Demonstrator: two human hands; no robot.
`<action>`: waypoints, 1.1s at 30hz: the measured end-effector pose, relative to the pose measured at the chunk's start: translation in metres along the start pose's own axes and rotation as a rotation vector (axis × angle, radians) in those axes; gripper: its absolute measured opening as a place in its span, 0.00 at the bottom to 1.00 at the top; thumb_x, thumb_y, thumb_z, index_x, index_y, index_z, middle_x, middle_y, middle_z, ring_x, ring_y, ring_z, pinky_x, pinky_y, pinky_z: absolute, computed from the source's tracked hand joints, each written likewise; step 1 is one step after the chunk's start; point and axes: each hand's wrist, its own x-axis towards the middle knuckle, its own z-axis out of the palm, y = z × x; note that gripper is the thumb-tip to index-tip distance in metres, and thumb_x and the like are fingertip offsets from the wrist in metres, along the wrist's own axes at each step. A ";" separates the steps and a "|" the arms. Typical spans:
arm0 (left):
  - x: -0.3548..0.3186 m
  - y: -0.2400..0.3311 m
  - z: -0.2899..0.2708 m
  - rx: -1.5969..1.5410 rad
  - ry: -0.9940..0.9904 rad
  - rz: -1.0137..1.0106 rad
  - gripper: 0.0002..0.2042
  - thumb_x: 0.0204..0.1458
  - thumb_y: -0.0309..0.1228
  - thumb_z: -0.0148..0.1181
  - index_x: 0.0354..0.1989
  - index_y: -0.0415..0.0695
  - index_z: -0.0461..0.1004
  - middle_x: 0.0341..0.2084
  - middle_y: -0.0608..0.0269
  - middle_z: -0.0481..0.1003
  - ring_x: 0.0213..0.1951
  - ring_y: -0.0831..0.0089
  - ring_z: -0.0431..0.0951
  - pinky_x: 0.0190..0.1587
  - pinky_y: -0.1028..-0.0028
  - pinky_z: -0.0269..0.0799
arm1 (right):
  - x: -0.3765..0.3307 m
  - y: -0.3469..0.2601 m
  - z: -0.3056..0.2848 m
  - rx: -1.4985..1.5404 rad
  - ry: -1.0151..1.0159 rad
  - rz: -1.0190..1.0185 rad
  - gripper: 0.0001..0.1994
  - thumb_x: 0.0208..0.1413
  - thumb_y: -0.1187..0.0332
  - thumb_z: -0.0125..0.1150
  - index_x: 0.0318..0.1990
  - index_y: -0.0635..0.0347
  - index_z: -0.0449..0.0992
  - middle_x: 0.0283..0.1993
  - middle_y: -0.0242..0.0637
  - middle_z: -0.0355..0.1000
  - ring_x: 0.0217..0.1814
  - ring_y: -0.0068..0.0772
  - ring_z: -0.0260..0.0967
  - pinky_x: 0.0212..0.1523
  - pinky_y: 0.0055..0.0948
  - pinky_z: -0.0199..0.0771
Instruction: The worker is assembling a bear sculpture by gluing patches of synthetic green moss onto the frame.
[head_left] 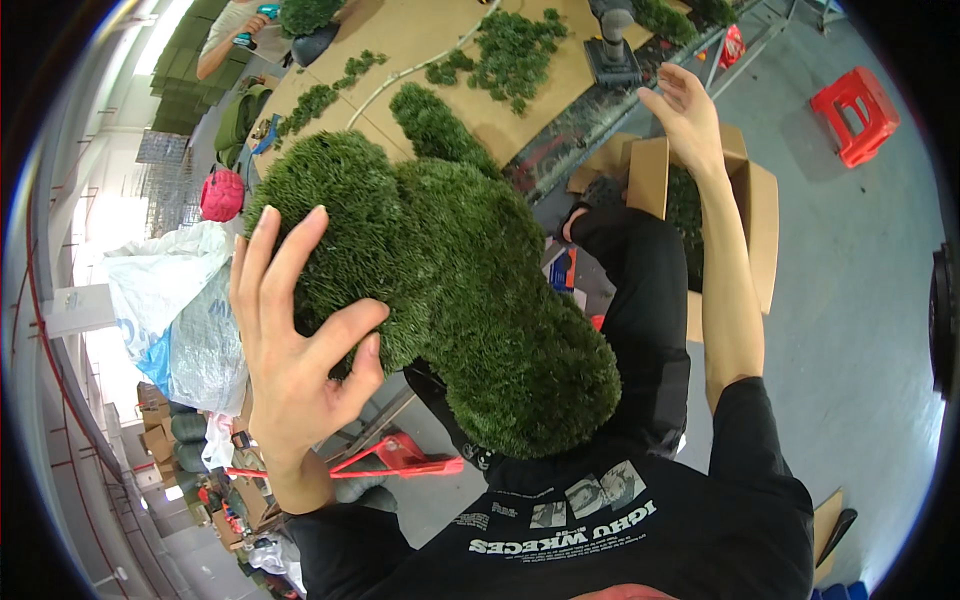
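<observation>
A large figure covered in dark green artificial turf (470,290), with rounded lobes, lies across my lap. My left hand (290,350) is pressed on its rounded left end, fingers spread and thumb dug into the turf, holding it. My right hand (685,115) is raised at the upper right with the fingers apart. It holds nothing and hovers above an open cardboard box (755,200) with green material inside.
A brown worktop (420,30) ahead carries loose green turf pieces (510,50) and a grey tool (612,50). A red stool (850,115) stands on the grey floor to the right. White sacks (170,300) and a red frame (400,460) lie left. Another person (235,30) works at the far left.
</observation>
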 end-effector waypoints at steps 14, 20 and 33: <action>0.009 -0.008 -0.002 -0.024 -0.055 -0.022 0.13 0.39 0.28 0.66 0.37 0.51 0.85 0.69 0.44 0.66 0.72 0.38 0.58 0.72 0.46 0.52 | 0.157 0.075 0.063 0.171 -0.110 -0.131 0.13 0.60 0.73 0.67 0.51 0.63 0.80 0.27 0.27 0.71 0.26 0.18 0.64 0.30 0.25 0.64; 0.008 -0.009 -0.007 0.011 -0.054 -0.015 0.12 0.43 0.33 0.65 0.37 0.51 0.85 0.68 0.45 0.67 0.72 0.40 0.58 0.72 0.49 0.53 | -0.018 -0.057 0.007 0.878 -0.311 0.139 0.17 0.68 0.71 0.55 0.60 0.71 0.69 0.24 0.30 0.59 0.25 0.22 0.56 0.32 0.28 0.63; 0.003 -0.027 0.002 -0.022 -0.009 0.037 0.14 0.41 0.31 0.69 0.40 0.51 0.85 0.68 0.42 0.66 0.73 0.38 0.57 0.71 0.44 0.53 | -0.271 -0.136 -0.072 0.678 -0.394 0.979 0.33 0.51 0.65 0.67 0.60 0.80 0.65 0.30 0.33 0.68 0.32 0.33 0.69 0.51 0.35 0.70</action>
